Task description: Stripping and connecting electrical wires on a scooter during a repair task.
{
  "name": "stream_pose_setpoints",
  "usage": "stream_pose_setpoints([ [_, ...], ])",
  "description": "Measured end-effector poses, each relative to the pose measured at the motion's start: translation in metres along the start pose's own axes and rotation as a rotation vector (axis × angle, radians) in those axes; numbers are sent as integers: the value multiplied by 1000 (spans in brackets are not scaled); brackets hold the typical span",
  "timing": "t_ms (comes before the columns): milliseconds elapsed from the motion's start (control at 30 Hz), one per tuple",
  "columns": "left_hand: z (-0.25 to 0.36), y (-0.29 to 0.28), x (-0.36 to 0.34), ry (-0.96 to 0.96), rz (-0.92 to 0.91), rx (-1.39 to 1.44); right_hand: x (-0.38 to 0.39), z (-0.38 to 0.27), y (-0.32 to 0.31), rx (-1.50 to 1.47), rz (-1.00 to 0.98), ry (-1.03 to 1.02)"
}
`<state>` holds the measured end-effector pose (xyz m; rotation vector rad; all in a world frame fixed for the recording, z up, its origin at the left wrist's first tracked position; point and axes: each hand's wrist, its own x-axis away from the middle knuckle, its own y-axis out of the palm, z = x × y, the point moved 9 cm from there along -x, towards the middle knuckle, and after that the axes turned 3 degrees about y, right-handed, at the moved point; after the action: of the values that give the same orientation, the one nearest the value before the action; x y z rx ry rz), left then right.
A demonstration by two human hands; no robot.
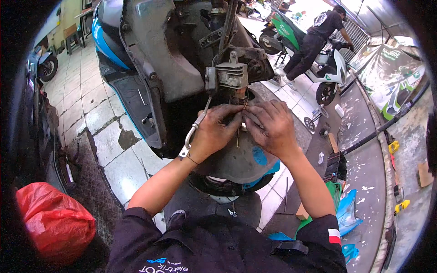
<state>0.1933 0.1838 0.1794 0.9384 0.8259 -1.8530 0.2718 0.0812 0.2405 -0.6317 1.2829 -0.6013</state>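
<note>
1. At frame centre, thin wires point(240, 119) hang below a ribbed grey metal block point(231, 75) on the stripped front of a scooter point(150, 50). Both hands meet on them, above the front mudguard point(236, 159).
2. The left hand point(214, 132) is closed, fingers pinched on the wires, with a silver spanner point(193, 132) tucked under the palm.
3. The right hand point(271, 127) is curled, fingertips pressed on the same spot, touching the left.
4. Progress, as judged: the front panels are off and the wiring is exposed; the wire work appears mid-way, and refitting remains.
5. Obstructions: the hands hide the joint itself; the block sits close above.
6. Surroundings: a red bag point(54, 223) at lower left, blue panels point(348, 214) at lower right, and another person point(316, 38) at a green scooter point(284, 29), upper right.
</note>
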Motion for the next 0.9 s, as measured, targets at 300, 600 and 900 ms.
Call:
stream_pose_setpoints([
  [300, 2, 6, 5, -41, -62, -12, -3, -10, 8, 183, -5, 49],
  [600, 3, 1, 5, -36, 13, -41, 24, 44, 37, -566, -67, 766],
  [900, -11, 5, 6, -139, -10, 83, 12, -4, 10, 168, 103, -213],
])
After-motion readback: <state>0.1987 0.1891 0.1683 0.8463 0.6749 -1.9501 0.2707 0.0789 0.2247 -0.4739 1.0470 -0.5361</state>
